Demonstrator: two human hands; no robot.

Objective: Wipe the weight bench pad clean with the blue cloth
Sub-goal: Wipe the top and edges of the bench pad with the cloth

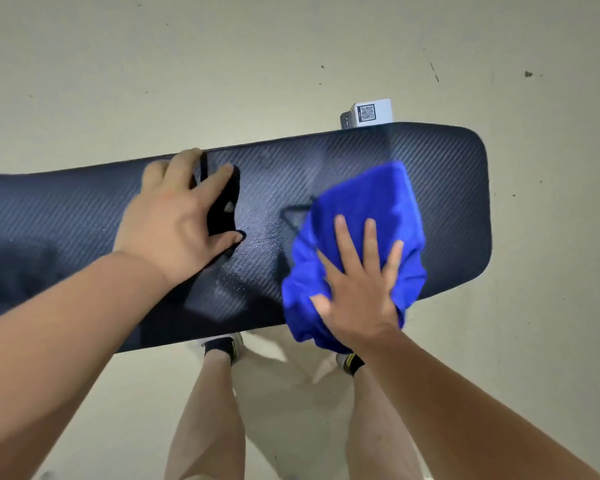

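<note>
While it is pressed down by the right hand (357,285), the blue cloth (361,202) is seen as a bright, soft, crumpled heap with many folds. It is spread on the right part of the weight bench pad (84,216). Its long side is stretched from 7 o'clock to 1 o'clock. Its low end is hung a little over the near edge of the pad, toward 6 o'clock.

The fingers (368,244) of the right hand are held straight and spread apart, flat on top of the cloth. They are pointed toward 12 o'clock.

The pad is dark and long, and fine slanted lines are seen all over it. It is laid from 9 o'clock to 3 o'clock, with the 3 o'clock end a bit higher. That end is rounded at the corners. Some pale shiny streaks are seen in the middle.

The left hand (177,223) is rested on the pad at 9 o'clock from the cloth, well apart from it. Its fingers are spread and laid flat, and the far edge is touched by one of them.

A small box (368,114) with a square code on it is seen past the far edge, at 12 o'clock from the cloth. A pale floor (291,46) with small dark marks is seen all around. Two bare legs (208,410) in short socks are seen at 6 o'clock.
</note>
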